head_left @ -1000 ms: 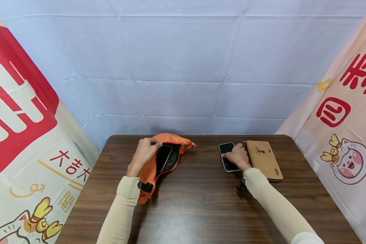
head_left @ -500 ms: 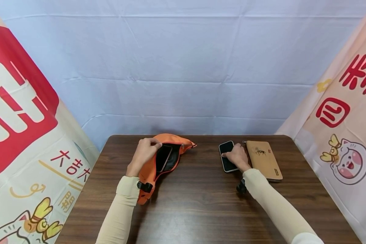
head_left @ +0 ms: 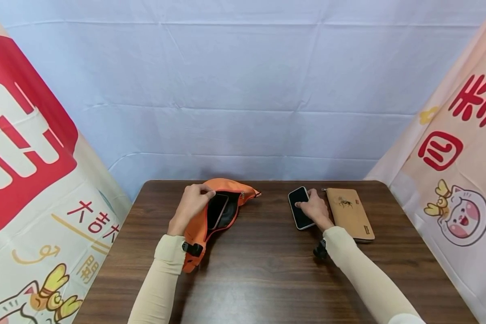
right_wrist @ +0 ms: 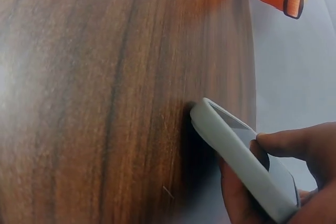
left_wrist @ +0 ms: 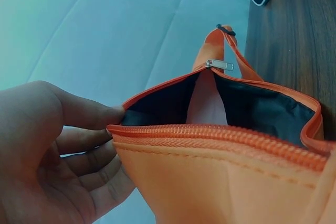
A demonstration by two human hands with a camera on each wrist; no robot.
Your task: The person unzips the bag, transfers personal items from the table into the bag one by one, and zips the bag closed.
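My left hand (head_left: 191, 204) pinches the zipped rim of an orange waist bag (head_left: 227, 183), which gapes with a black lining (left_wrist: 262, 107). In the head view, a dark phone (head_left: 217, 210) lies inside the bag's opening; in the left wrist view, a pale surface (left_wrist: 207, 103) shows there. My right hand (head_left: 316, 208) holds another phone (head_left: 299, 196), in a white case, with the thumb on its dark screen and fingers underneath. In the right wrist view, this phone's case (right_wrist: 236, 153) is tilted, one edge above the table.
A tan zip wallet (head_left: 350, 211) with a dark printed figure lies right of my right hand on the brown wooden table (head_left: 259, 270). A pale cloth (head_left: 243, 90) hangs behind the table. Printed banners (head_left: 461, 189) hang at both sides.
The white-cased phone has shifted slightly left and tilted in my right hand. My left hand keeps its hold on the bag's rim.
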